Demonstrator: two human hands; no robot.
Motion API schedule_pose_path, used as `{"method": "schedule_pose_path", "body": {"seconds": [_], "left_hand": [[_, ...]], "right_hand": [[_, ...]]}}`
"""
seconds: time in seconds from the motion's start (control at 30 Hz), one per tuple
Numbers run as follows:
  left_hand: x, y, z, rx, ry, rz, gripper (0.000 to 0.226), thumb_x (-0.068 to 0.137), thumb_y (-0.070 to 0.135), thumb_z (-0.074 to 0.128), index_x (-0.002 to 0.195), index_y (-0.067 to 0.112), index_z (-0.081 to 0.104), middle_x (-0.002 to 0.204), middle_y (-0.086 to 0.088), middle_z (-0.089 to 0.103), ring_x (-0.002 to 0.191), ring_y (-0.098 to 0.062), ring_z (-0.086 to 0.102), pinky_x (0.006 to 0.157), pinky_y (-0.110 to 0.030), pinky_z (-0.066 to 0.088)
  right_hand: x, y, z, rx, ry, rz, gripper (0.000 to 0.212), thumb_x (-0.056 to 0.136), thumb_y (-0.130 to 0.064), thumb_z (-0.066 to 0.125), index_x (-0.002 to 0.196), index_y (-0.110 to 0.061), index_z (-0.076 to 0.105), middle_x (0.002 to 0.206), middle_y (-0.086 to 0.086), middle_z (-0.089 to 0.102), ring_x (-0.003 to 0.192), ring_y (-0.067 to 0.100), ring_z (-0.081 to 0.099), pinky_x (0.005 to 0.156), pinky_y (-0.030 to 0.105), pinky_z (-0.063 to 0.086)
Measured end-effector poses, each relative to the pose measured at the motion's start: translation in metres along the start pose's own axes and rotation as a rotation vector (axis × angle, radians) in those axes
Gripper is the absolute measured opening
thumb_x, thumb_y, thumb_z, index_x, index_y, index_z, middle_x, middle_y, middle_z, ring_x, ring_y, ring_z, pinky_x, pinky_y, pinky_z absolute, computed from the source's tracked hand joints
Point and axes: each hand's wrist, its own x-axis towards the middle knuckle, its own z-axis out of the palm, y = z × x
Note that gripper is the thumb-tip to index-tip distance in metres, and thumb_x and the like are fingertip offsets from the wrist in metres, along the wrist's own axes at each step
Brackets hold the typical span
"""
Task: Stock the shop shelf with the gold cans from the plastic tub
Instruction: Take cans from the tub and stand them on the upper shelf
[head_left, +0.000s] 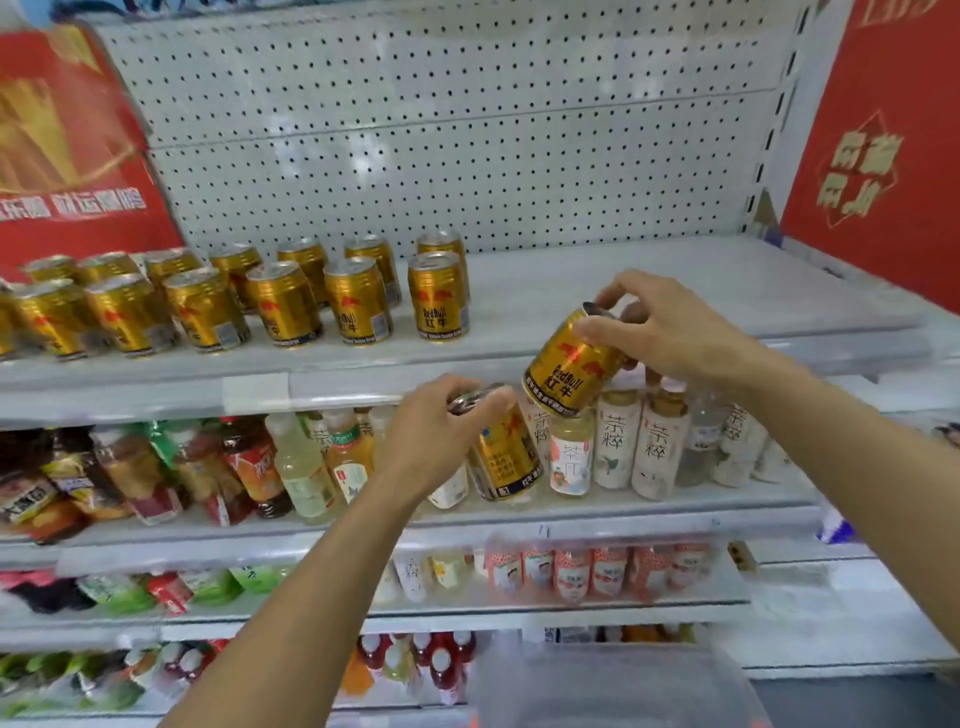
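While both hands hold cans in front of the shelving, the top shelf (649, 291) lies bare from its middle toward 3 o'clock, out to the red panel (878, 150) at its right end. Its grey front edge (363, 387) runs across the view just above the left hand.

Toward 9 o'clock on that shelf stand the stocked cans (291, 296) in two rows: seven show clearly in the front row and about seven behind, though the far left blurs and runs out of view, so I cannot fix the total. The last pair (439, 291) ends the rows, with open shelf beside it.

The right hand (670, 332) pinches one gold can (571, 364) by its top rim, fingers curled round the lid; this can tilts, bottom toward 7 o'clock, just over the shelf's front edge. The left hand (441, 431) grips a second can (504, 452) from above by its top, below the edge and in front of the bottles (618, 441) on the second shelf.

At 6 o'clock, the clear tub (613, 686) shows as a blur; what it holds I cannot tell.
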Motion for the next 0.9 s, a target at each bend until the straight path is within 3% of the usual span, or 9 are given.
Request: {"method": "schedule_pose_path", "body": {"seconds": [0.17,0.27,0.37,0.53,0.7,0.83,0.9], "left_hand": [[0.045,0.017,-0.022,0.006,0.069,0.027,0.049,0.080,0.066,0.057,0.101,0.024,0.070,0.092,0.009,0.068,0.083,-0.009,0.063,0.068,-0.029,0.052],[0.067,0.020,-0.031,-0.032,0.064,0.015,0.050,0.080,0.065,0.059,0.104,0.022,0.070,0.092,0.009,0.069,0.083,-0.008,0.064,0.069,-0.030,0.054],[0.082,0.019,-0.036,-0.082,0.056,-0.013,0.048,0.080,0.063,0.061,0.103,0.021,0.069,0.088,0.009,0.069,0.080,-0.008,0.065,0.070,-0.031,0.056],[0.095,0.011,-0.040,-0.135,0.040,-0.030,0.051,0.076,0.067,0.061,0.100,0.023,0.071,0.089,0.008,0.071,0.082,-0.009,0.068,0.079,-0.040,0.059],[0.099,0.008,-0.041,-0.154,0.014,-0.031,0.059,0.068,0.076,0.058,0.097,0.026,0.071,0.087,0.008,0.072,0.081,-0.010,0.069,0.076,-0.044,0.059],[0.097,0.011,-0.042,-0.161,0.003,-0.038,0.058,0.069,0.075,0.059,0.098,0.026,0.071,0.089,0.007,0.073,0.081,-0.010,0.070,0.074,-0.044,0.060],[0.094,0.013,-0.044,-0.168,-0.001,-0.027,0.055,0.071,0.072,0.060,0.099,0.026,0.071,0.090,0.007,0.072,0.081,-0.010,0.070,0.074,-0.043,0.060]], "right_hand": [[0.070,-0.027,0.002,-0.039,0.117,-0.065,0.042,0.081,-0.052,0.063,0.110,-0.025,0.052,0.097,0.006,0.060,0.077,0.021,0.063,0.050,0.029,0.051],[0.114,-0.035,0.008,-0.196,0.149,-0.051,0.047,0.075,-0.057,0.063,0.110,-0.027,0.052,0.098,0.004,0.061,0.072,0.021,0.064,0.059,0.037,0.057],[0.150,-0.037,0.015,-0.338,0.121,-0.025,0.049,0.078,-0.055,0.062,0.116,-0.025,0.052,0.104,0.005,0.059,0.072,0.020,0.062,0.061,0.034,0.054],[0.191,-0.036,0.029,-0.431,0.038,-0.003,0.056,0.079,-0.050,0.062,0.126,-0.021,0.052,0.126,0.006,0.053,0.099,0.024,0.056,0.084,0.046,0.053],[0.203,-0.033,0.039,-0.403,0.031,-0.004,0.058,0.080,-0.049,0.063,0.128,-0.018,0.055,0.127,0.007,0.054,0.102,0.027,0.056,0.081,0.044,0.055],[0.200,-0.029,0.040,-0.467,-0.037,0.013,0.047,0.085,-0.053,0.058,0.115,-0.018,0.057,0.121,0.011,0.058,0.100,0.026,0.054,0.073,0.036,0.049],[0.187,-0.029,0.039,-0.434,0.037,0.004,0.058,0.086,-0.057,0.054,0.132,-0.023,0.046,0.135,0.013,0.049,0.120,0.029,0.046,0.089,0.041,0.046]]}}
